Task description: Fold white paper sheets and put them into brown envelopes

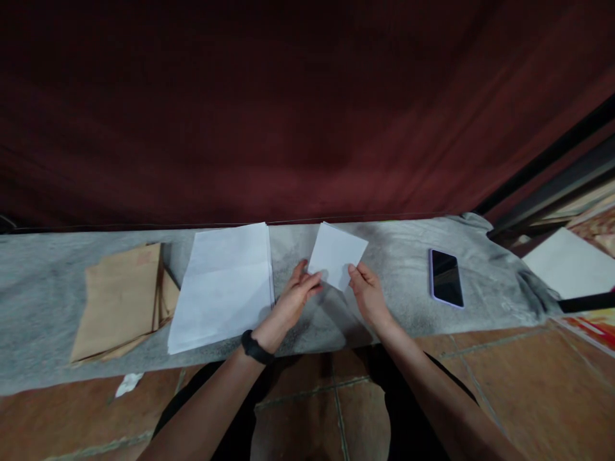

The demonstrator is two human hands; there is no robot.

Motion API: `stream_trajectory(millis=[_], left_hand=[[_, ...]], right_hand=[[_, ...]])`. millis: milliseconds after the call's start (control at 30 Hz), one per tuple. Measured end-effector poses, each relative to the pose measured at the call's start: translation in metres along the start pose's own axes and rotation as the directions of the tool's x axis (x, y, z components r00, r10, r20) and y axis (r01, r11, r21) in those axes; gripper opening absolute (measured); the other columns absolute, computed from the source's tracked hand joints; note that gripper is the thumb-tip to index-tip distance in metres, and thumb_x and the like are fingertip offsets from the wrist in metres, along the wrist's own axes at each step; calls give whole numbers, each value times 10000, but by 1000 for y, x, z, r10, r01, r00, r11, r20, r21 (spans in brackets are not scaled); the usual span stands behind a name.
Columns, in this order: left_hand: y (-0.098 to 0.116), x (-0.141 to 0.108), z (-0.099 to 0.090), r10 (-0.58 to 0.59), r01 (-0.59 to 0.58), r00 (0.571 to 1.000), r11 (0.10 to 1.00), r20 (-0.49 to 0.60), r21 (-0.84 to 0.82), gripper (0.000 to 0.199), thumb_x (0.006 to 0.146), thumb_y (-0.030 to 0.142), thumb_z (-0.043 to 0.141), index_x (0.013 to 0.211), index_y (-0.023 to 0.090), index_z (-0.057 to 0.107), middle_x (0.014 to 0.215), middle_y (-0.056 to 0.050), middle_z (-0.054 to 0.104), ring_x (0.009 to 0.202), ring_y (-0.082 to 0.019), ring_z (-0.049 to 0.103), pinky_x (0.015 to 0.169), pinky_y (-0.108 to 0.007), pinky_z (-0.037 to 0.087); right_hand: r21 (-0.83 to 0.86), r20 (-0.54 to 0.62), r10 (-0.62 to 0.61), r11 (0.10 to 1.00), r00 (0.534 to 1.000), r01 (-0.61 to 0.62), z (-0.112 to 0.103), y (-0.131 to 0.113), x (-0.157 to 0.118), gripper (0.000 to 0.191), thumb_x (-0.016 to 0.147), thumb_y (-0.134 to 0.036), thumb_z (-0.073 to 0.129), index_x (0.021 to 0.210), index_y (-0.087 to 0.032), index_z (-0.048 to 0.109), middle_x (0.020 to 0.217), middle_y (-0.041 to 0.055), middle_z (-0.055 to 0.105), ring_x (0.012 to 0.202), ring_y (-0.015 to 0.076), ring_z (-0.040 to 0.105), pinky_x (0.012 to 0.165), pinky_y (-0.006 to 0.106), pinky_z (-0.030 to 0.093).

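A small, roughly square piece of white paper [336, 251] is held tilted over the grey cloth, its top corner showing more than one layer. My right hand [369, 296] pinches its lower right edge, the thumb lying on top. At the lower left edge, the bent fingers of my left hand [294, 296] close on the paper; some of their tips are hidden. A black band [257, 347] circles my left wrist. Just left of that hand lies a stack of large white sheets [225, 288], its edges slightly uneven.
Brown paper envelopes [120, 301] lie piled at the left on the grey cloth [398, 243]. A phone [446, 277] with a purple edge rests to the right. Dark red fabric [307, 128] rises behind. A crumpled white scrap [129, 384] is on the tiled floor [307, 416].
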State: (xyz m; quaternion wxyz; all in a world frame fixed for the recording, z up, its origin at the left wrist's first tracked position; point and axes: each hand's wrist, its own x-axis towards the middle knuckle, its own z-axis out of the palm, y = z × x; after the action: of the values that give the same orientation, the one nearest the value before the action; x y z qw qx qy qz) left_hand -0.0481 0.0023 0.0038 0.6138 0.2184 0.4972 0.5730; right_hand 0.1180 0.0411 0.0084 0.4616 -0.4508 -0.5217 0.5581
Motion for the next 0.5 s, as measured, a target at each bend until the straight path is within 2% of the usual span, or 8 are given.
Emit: stream_trajectory(millis=[67, 133, 233, 333, 400, 500], left_hand=[[-4, 1, -1, 17, -17, 1000, 1000, 22, -3, 792, 726, 279, 805, 1434, 230, 454, 1100, -67, 698, 938, -191, 677, 822, -325, 564], [-6, 4, -4, 44, -44, 999, 999, -9, 26, 860, 692, 236, 799, 1467, 223, 426, 1013, -37, 705, 847, -172, 672, 766, -300, 556], [-4, 11, -11, 97, -87, 993, 987, -72, 134, 964, 663, 180, 773, 1529, 196, 348, 878, 7, 691, 763, -150, 651, 722, -266, 527], [-1, 18, -19, 166, -153, 986, 956, -31, 250, 1041, 668, 150, 738, 1582, 197, 241, 840, 18, 680, 750, -153, 644, 718, -262, 513], [-1, 22, -23, 208, -195, 978, 921, -2, 338, 1051, 682, 136, 711, 1598, 218, 202, 823, 25, 666, 708, -146, 625, 685, -255, 501], [-3, 29, -27, 259, -226, 966, 854, -6, 468, 1025, 695, 114, 688, 1597, 262, 222, 840, 31, 653, 619, -111, 563, 625, -236, 473]], right_hand=[[137, 12, 84, 987, 996, -85, 6, 1, -3, 445, 834, -606, 617, 1058, -227, 679, 1057, 63, 752, 994, 235, 696, 803, 328, 576], [222, 13, 130, 966, 991, -130, 7, 2, -4, 429, 772, -563, 696, 1035, -224, 671, 1051, 68, 749, 957, 237, 701, 773, 332, 579], [248, -49, 198, 952, 979, -180, -3, 4, 1, 415, 698, -493, 764, 993, -220, 660, 1011, 65, 744, 864, 222, 697, 734, 336, 582], [189, -126, 244, 957, 962, -218, -19, 10, 10, 403, 657, -481, 766, 944, -228, 641, 901, 33, 724, 751, 192, 664, 630, 305, 562], [111, -124, 246, 966, 961, -233, -30, 15, 16, 379, 644, -473, 748, 912, -232, 630, 824, 7, 696, 705, 177, 637, 571, 277, 530], [-143, -76, 215, 964, 974, -224, -42, 24, 22, 278, 689, -443, 682, 854, -229, 622, 710, -22, 640, 641, 160, 595, 531, 255, 475]])
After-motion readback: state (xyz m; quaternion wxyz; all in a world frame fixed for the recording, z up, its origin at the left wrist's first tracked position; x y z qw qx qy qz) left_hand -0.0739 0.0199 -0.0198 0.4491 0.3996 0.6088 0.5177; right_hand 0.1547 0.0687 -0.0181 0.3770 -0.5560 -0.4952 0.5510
